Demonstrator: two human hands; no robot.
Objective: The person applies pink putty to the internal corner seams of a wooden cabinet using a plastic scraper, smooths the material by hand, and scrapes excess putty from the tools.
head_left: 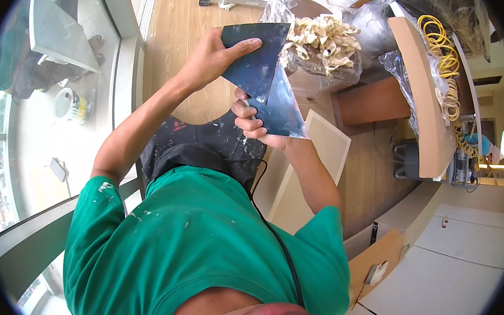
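The left hand (212,59) is clamped on a dark metal scraper blade (254,60), thumb across its upper face and fingers behind, so the flat sheet stands up in front of the chest with its edge free. The right hand (255,122) grips a second blade (279,109) from below, fingers curled shut round its lower edge — this one is tilted so that its face meets the first blade's lower edge, the two touching at an angle, as if one edge is being drawn across the other. Both are held high, well clear of the wooden floor (180,15). Beyond them lies a clear plastic bag of pale shavings (323,42); a flat pale panel (316,162) rests below the right forearm, and a coiled yellow hose (446,60) hangs at the right.
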